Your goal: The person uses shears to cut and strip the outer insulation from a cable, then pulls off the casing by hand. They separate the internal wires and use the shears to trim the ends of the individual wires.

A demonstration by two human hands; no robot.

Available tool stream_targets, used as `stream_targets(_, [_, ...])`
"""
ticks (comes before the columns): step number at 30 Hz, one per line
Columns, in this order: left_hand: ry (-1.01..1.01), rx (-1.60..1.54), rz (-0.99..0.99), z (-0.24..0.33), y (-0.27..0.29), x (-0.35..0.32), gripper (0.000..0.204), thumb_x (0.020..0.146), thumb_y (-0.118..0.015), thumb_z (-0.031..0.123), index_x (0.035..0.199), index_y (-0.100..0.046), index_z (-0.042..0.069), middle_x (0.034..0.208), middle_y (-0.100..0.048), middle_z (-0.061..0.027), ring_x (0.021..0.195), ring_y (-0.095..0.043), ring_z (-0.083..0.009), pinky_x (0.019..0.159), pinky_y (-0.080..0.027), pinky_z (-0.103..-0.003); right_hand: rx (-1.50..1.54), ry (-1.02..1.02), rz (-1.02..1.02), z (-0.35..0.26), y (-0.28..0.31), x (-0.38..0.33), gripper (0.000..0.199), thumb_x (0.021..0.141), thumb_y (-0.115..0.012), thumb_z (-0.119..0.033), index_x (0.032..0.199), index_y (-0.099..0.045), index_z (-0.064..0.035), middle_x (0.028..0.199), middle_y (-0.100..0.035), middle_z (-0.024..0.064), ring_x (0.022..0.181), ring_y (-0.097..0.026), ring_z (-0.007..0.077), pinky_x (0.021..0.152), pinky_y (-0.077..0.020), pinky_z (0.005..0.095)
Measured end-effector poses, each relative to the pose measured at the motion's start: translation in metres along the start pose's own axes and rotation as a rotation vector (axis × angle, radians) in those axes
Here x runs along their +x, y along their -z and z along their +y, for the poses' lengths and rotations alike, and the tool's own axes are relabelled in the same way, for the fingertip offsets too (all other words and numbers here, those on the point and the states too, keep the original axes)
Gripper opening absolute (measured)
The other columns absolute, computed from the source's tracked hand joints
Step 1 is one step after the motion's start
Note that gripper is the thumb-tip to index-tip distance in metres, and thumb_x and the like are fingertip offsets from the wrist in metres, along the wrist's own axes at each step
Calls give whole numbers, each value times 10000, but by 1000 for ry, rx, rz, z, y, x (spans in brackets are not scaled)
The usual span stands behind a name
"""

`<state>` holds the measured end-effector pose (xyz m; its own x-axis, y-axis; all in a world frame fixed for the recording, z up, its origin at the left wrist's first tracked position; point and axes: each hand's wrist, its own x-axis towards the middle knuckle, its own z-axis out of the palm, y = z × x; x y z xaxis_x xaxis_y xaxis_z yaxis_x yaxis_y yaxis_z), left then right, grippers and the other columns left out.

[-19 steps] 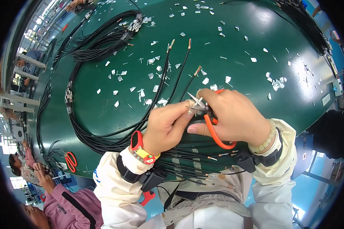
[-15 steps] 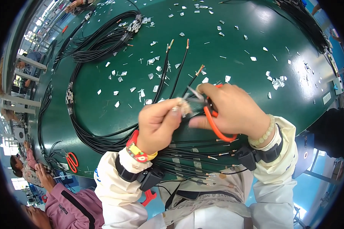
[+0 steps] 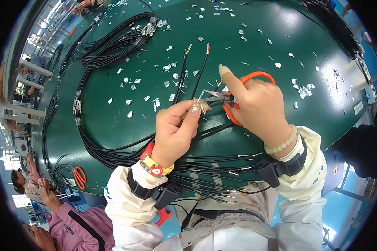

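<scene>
My left hand [image 3: 174, 131] pinches a black cable's stripped end [image 3: 204, 107] between thumb and forefinger. Pale, frayed strands stick out past the fingertips. In my right hand [image 3: 259, 102] is a pair of scissors [image 3: 262, 75] with orange handles. Its blades stand slightly apart, pointing left, with their tips at the frayed strands just above my left thumb. My right forefinger, covered at the tip, stretches up and away from the handles. Beyond the hands, several black cables [image 3: 202, 69] lie with their coloured inner wires bared.
A coiled bundle of black cables [image 3: 94, 58] lies at the far left of the green table [image 3: 247, 50]. Foil scraps [image 3: 305, 90] are scattered about. More cable ends [image 3: 222, 171] lie near my body. Red-handled scissors [image 3: 78, 178] rest by a person in pink [image 3: 77, 226].
The scissors have turned and moved slightly up, so their blades reach the frayed strands. My right forefinger has lifted and straightened. My left hand has shifted a little to the right.
</scene>
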<state>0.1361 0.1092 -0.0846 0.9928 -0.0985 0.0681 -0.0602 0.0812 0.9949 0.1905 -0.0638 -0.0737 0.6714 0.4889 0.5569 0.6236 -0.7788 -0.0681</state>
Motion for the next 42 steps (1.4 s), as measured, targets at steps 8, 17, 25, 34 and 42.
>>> stream_targets(8, [-8,32,6,1,-2,1,199,895,-469,132,937,-581,-27,529,-380,72,445,-286,5,391,-209,-168,-11,-13,-26,1,-3,-1,542,559,-678,-93,1086,-554,-104,511,-482,25,463,-489,173,421,-391,292])
stream_targets(17, [-12,92,43,0,-1,0,188,885,-480,107,929,-593,-37,553,-419,69,470,-305,7,405,-216,-166,-50,-7,-58,-1,-2,-2,494,568,-669,-84,1052,-571,-102,503,-474,28,466,-498,178,415,-389,293])
stream_targets(25, [-83,233,127,-1,-4,5,170,865,-494,64,914,-598,-62,561,-436,73,510,-299,5,433,-225,-172,-30,-40,-36,-9,-3,-5,375,602,-631,-40,971,-605,-99,480,-460,48,436,-489,190,405,-380,299])
stream_targets(34, [-191,413,89,-16,-5,13,159,857,-507,70,898,-605,-48,548,-429,69,505,-308,-3,425,-235,-188,285,-98,-65,-10,1,-2,409,614,-622,-26,1016,-599,-99,502,-502,65,446,-501,216,430,-398,319])
stream_targets(42, [-46,281,116,-10,-4,11,195,884,-475,110,913,-600,-38,518,-375,75,417,-271,10,376,-182,-176,-10,-105,-77,3,-4,-4,401,620,-630,-37,1013,-592,-104,498,-504,54,448,-508,204,427,-395,310])
